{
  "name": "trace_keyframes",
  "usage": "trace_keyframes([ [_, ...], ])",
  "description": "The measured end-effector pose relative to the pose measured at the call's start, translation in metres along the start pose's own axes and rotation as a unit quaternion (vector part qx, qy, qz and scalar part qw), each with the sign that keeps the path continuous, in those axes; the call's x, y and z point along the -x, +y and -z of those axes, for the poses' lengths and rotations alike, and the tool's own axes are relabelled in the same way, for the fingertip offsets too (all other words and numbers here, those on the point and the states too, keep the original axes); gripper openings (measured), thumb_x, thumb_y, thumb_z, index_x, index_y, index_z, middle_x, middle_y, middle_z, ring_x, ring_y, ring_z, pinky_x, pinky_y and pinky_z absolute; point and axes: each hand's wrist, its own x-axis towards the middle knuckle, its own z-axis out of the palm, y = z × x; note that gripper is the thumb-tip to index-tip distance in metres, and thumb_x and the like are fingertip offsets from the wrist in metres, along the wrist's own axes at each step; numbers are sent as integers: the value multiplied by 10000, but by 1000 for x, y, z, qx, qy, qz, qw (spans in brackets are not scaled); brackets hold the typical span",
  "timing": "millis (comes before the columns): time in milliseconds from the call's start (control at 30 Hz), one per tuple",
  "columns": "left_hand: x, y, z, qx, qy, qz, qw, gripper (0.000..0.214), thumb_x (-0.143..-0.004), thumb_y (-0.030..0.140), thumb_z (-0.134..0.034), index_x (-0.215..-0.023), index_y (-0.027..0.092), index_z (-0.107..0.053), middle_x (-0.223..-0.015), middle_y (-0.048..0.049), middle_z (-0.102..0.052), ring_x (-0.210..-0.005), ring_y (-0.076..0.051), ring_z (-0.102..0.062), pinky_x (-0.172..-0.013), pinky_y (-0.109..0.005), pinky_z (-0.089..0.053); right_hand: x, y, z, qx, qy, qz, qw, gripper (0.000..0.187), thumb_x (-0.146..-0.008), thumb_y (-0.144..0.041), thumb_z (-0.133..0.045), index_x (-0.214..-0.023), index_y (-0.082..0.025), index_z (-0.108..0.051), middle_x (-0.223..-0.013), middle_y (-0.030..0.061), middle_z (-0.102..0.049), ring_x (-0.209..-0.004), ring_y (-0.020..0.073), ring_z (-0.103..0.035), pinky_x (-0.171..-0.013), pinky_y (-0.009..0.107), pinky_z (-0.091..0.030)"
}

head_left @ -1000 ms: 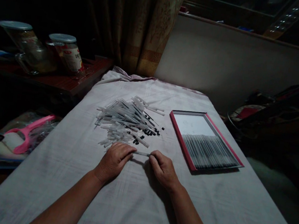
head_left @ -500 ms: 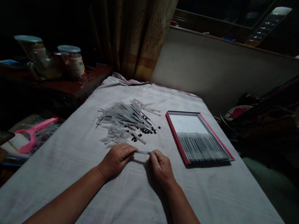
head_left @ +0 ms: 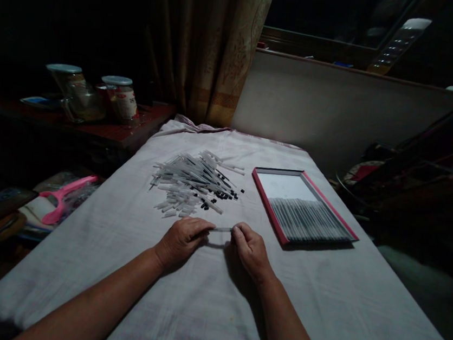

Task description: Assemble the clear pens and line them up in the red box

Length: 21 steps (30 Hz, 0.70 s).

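Between my two hands a slim, clear pen [head_left: 222, 229] is held level above the cloth. My left hand [head_left: 184, 241] is closed on its left end, and my right hand [head_left: 250, 249] pinches its right end; both ends are hidden by fingers. Just beyond lies a loose heap of pen parts [head_left: 193, 174]: clear barrels, thin refills, pale caps and small black plugs. To the right of my right hand a shallow red-edged box [head_left: 267, 210] holds a row of pens [head_left: 306, 221] laid side by side, with its white bottom bare at the far end.
A pale checked cloth [head_left: 194, 313] covers the table. On the left, a dark red side table [head_left: 132, 132] carries lidded jars [head_left: 122, 98] and a glass jug [head_left: 80, 107]. Pink scissors-like handles [head_left: 59, 203] lie lower left. A curtain [head_left: 207, 53] hangs behind; a bottle [head_left: 400, 45] leans on the sill.
The view has shifted slightly. Both hands still hold the pen between them, a little farther right and up in the picture. The heap and the box look unchanged.
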Motion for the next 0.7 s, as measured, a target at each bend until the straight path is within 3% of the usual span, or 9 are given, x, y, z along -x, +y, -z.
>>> trace_keyframes([
  [167, 1, -1, -1, -8, -9, 1, 1000, 255, -899, 145, -588, -1129, 226, -666, -990, -56, -758, -896, -185, -706, -804, -319, -521, -2, 1, 2, -11, -1, -3, 1000, 415, -913, -472, -427, -587, -220, -470, -523, -32, -463, -512, 130, -467, -525, 251, -367],
  [333, 1, 9, -5, -29, -56, 4, 998, 215, -921, 190, -575, -1116, 218, -661, -982, -56, -750, -888, -185, -696, -800, -315, -520, 1, -3, -3, -45, -41, -6, 998, 249, -884, -397, -521, -936, -194, -656, -631, -16, -625, -561, 146, -575, -566, 251, -446],
  [433, 2, 10, 1, -48, -60, -7, 997, 202, -946, 240, -553, -1117, 204, -656, -1000, -66, -743, -907, -191, -686, -816, -326, -516, 1, -6, -4, -23, -50, 16, 998, 180, -834, -337, -578, -840, -192, -685, -740, 22, -696, -687, 173, -636, -666, 275, -481],
  [567, 5, -10, 24, -171, 2, 29, 985, 227, -938, 276, -550, -1115, 197, -668, -1103, -110, -704, -1024, -259, -636, -909, -428, -481, -3, -1, 2, -18, 15, -7, 1000, 235, -827, -383, -559, -762, -190, -675, -691, 22, -676, -659, 176, -613, -628, 275, -469],
  [700, 9, -35, 41, -262, 1, 86, 961, 166, -865, 246, -625, -1011, 215, -696, -1169, -120, -668, -1114, -315, -583, -966, -499, -428, -8, 6, 5, -36, 56, -50, 997, 291, -795, -459, -570, -734, -189, -661, -618, 8, -614, -584, 161, -555, -538, 257, -422],
])
